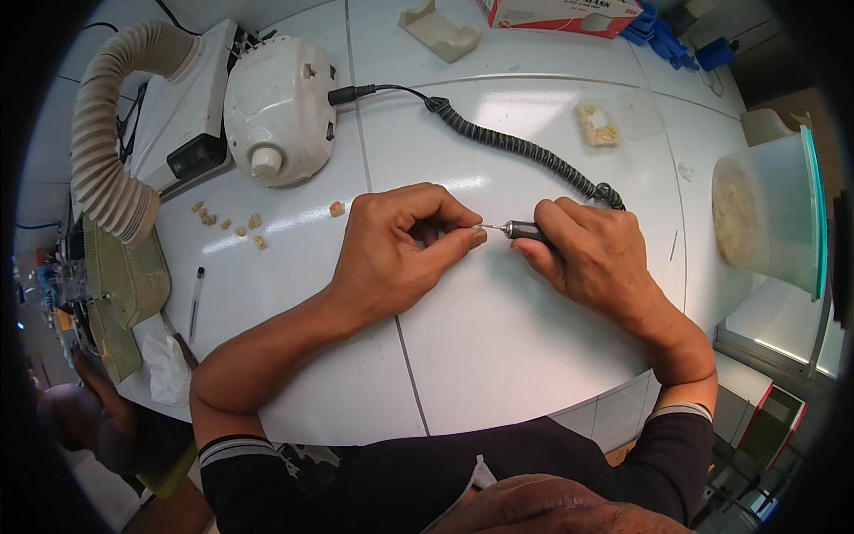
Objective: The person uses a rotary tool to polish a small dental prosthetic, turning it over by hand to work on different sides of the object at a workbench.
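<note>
I look down on a white, dark-seamed table (525, 365), glossy under the light. At its far left I see a white control box (277, 120) with a knob, beside a ribbed beige hose (96, 133); a pen (196, 304) and a scatter of small yellowish pieces (208, 219) lie nearer. On the right stands a translucent tub (787, 200) with a teal rim, and past the table's lower left I make out another person (71, 423).

My right hand (598, 249) is closed round a dark handpiece (528, 230), whose coiled black cord (525, 147) runs back to the box. My left hand (396, 240) has thumb and forefinger pinched together on a tiny piece (481, 228), mostly hidden; I cannot tell what it is. The handpiece's thin metal tip (495, 226) points left, right at those fingertips, over the middle of the table.

Both forearms angle inward, elbows wide, the left wrist slightly bent and the right knuckles up.
</note>
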`<state>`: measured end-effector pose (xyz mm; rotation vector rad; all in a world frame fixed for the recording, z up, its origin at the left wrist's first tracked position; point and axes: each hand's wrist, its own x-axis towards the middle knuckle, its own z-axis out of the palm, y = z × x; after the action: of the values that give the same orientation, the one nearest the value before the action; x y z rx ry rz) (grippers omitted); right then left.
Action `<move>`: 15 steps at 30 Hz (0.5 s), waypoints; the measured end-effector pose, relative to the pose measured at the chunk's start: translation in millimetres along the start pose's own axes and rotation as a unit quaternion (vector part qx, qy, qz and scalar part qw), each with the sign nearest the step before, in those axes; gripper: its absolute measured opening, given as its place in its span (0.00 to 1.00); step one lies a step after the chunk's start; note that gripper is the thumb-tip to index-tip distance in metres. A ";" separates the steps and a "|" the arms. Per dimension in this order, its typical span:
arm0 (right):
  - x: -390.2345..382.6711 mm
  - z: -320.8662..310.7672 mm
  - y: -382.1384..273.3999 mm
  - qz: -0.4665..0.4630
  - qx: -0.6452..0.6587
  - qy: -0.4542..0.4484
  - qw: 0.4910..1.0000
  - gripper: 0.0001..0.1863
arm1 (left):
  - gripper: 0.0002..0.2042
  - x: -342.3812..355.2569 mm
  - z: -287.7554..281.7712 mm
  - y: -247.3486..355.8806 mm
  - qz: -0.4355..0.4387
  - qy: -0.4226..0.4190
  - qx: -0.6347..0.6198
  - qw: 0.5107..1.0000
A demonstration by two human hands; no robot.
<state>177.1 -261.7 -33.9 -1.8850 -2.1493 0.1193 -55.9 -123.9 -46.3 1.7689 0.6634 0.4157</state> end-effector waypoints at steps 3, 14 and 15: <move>-0.2 0.6 0.4 -0.002 -0.002 0.003 1.000 0.24 | 0.05 -0.1 -0.3 0.3 0.000 0.001 0.003 1.000; -0.8 2.0 0.9 -0.002 -0.005 0.009 1.000 0.24 | 0.05 0.4 -0.1 1.7 -0.003 0.001 0.008 1.000; -0.5 1.7 0.8 -0.004 -0.006 0.011 1.000 0.24 | 0.05 0.3 -0.1 1.8 0.000 0.001 0.007 1.000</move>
<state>177.4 -261.9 -35.8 -1.8768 -2.1480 0.0838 -55.3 -124.0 -44.6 1.7819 0.6701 0.4138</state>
